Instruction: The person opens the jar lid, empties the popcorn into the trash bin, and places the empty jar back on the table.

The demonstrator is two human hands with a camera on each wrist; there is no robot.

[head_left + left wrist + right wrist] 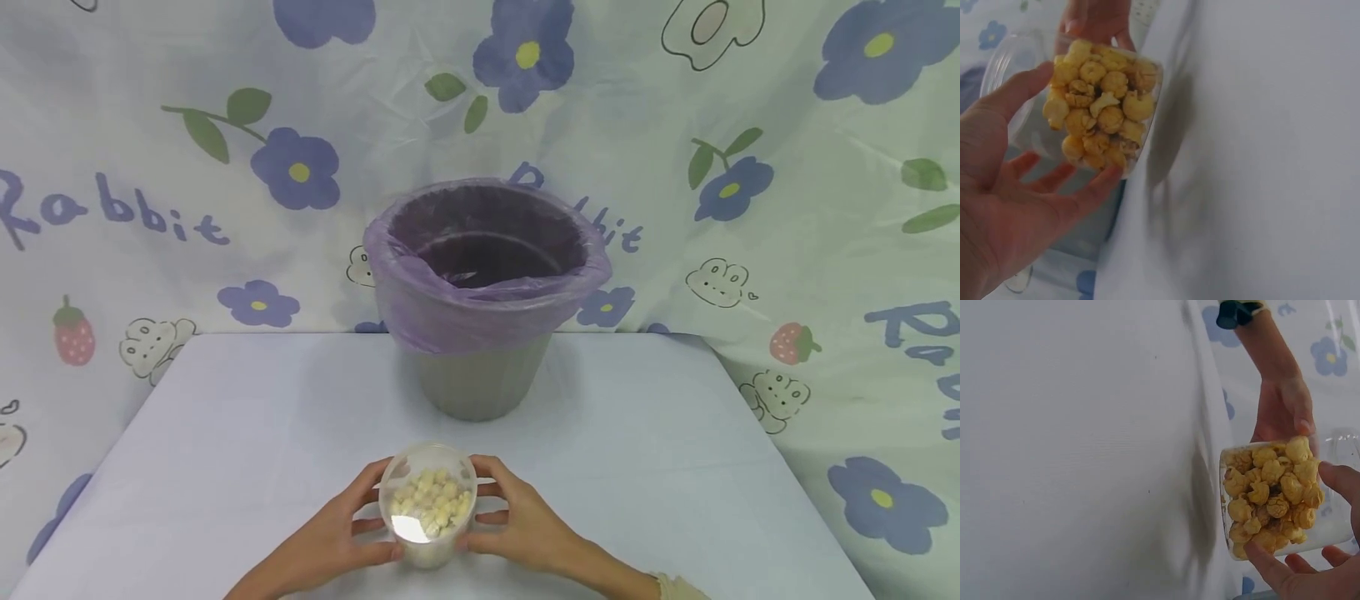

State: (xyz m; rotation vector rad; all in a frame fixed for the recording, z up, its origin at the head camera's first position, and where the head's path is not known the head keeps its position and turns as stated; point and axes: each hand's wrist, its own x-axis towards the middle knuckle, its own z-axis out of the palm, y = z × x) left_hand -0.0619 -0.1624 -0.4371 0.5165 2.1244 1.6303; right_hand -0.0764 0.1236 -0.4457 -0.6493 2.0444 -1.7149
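Note:
Between both hands is a clear plastic jar [429,500] with a round lid, partly filled with pale yellow popcorn [1100,100]. My left hand [337,525] grips its left side, thumb toward the near side and fingers spread around the wall. On the opposite side my right hand [525,521] grips it the same way. In the right wrist view the popcorn [1272,494] fills the lower part of the jar, and the lid end is bare. A shadow lies on the white tabletop close under the jar's base.
Behind the jar stands a grey bin [480,379] lined with a purple plastic bag [487,321] folded over its rim. A white cloth covers the table [247,442]. A curtain [187,275] printed with flowers and rabbits hangs behind and at the sides.

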